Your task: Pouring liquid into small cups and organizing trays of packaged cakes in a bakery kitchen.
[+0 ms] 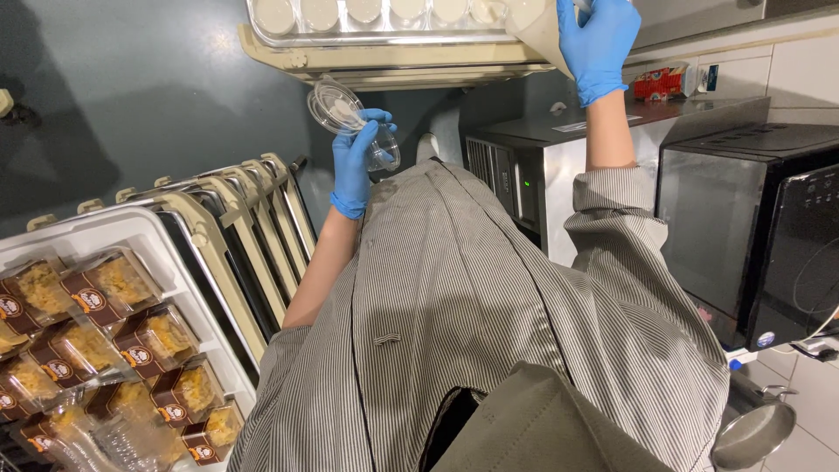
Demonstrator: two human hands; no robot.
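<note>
Above the striped apron, the left hand (354, 170) in a blue glove pinches a small clear plastic cup with hinged lid (348, 116); fingers are closed on the cup body and the lid hangs open to the upper left. The right hand (599, 44), also gloved, is closed around a beige piping bag (540, 31), just beside a tray of filled round cups (384, 31) at top of the view. This tray sits on a stack of cream trays.

At lower left, another tray holds boxed snacks w/ brown bands (114, 341), well apart from both hands. A microwave (752, 227) stands at right, & a steel pan (753, 434) below it.

Risks, as I judge: the clear cup is thin & held only by the fingers, so too much squeeze may bend it or let it slip. The open lid may catch on the tray edge. If the bag is pressed while its tip is off a cup, filling may drip on the tray; I cannot see the tip.
</note>
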